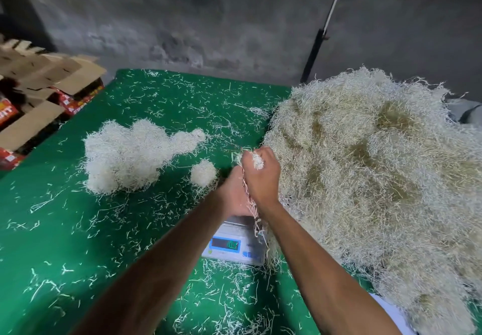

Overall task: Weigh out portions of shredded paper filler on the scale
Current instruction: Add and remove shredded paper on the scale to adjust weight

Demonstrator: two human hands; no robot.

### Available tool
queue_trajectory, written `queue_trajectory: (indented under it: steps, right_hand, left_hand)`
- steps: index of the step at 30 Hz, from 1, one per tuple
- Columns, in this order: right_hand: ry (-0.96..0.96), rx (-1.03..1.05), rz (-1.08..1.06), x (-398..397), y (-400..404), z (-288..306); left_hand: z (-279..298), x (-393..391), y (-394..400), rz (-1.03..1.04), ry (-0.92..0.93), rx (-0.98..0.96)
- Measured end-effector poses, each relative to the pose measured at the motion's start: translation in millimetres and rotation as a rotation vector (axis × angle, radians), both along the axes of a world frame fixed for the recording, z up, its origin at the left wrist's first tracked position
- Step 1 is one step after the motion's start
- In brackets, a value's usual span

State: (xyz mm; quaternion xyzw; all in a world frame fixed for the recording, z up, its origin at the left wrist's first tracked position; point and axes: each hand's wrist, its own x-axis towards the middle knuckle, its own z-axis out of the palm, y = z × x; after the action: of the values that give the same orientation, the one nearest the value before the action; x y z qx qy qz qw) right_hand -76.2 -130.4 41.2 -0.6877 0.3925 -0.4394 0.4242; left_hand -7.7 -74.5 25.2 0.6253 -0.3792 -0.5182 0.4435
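1. Your right hand (262, 175) is curled into a fist around a wad of shredded paper (257, 161), raised above the scale (236, 243) near the centre of the view.
2. Your left hand (233, 196) sits just beside it at its 8 o'clock, touching the strands that trail down between the two hands; whether its fingers are curled or flat, you cannot tell, since the right hand hides them.
3. The scale stands on the green table (78, 243) at 6 o'clock of your hands, its display lit but unreadable.
4. The big heap of filler (365, 165) fills the 3 o'clock side, touching the scale's right edge.
5. A smaller white pile (125, 157) lies at 9 o'clock, with a little ball (203, 173) just beside it.
6. Cardboard boxes (39, 94) are stacked at 10 o'clock.
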Motion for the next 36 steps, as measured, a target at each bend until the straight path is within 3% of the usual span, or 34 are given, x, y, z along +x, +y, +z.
queue_trajectory:
  steps: [4,6,10,12,14,16,18,20,21,23,26,28,30,33,36]
  right_hand:
    - [0.242,0.040,0.148,1,25,-13]
    - [0.202,-0.028,0.212,11,44,-9]
    - [0.220,-0.160,0.219,21,30,8]
    - [0.319,-0.153,0.202,13,13,4]
    - [0.348,-0.111,0.203,5,11,-5]
    - [0.258,-0.075,0.293,11,28,-10]
    - [0.182,-0.131,0.267,27,41,-4]
    - [0.208,-0.148,0.179,35,30,2]
    - [0.292,-0.192,0.161,32,21,4]
    - [0.452,-0.232,0.238,22,8,-2]
    - [0.312,-0.245,0.372,15,28,-16]
    - [0.262,-0.436,0.271,23,39,-27]
    - [0.305,-0.493,0.126,29,32,-25]
    - [0.357,-0.194,0.168,30,6,-19]
    - [0.187,0.225,0.054,24,-15,-27]
  left_hand:
    - [17,29,0,0.489,0.285,-0.101]
    - [5,29,10,0.573,0.217,-0.036]
    - [-9,19,26,0.242,-0.015,0.061]
    - [4,28,17,0.256,0.202,-0.018]
    - [14,44,12,0.488,0.398,-0.017]
    - [9,52,19,0.633,0.569,-0.015]
    - [4,43,23,0.565,0.730,-0.018]
    - [-1,33,27,0.403,0.686,0.026]
    - [6,29,29,0.335,0.390,0.002]
    - [20,38,26,0.393,0.548,0.028]
    - [21,54,23,0.612,0.692,-0.034]
    - [20,47,33,0.625,0.596,-0.070]
    - [12,36,33,0.473,0.583,-0.009]
    - [12,28,27,0.343,0.884,0.047]
    - [4,26,31,0.500,1.041,0.133]
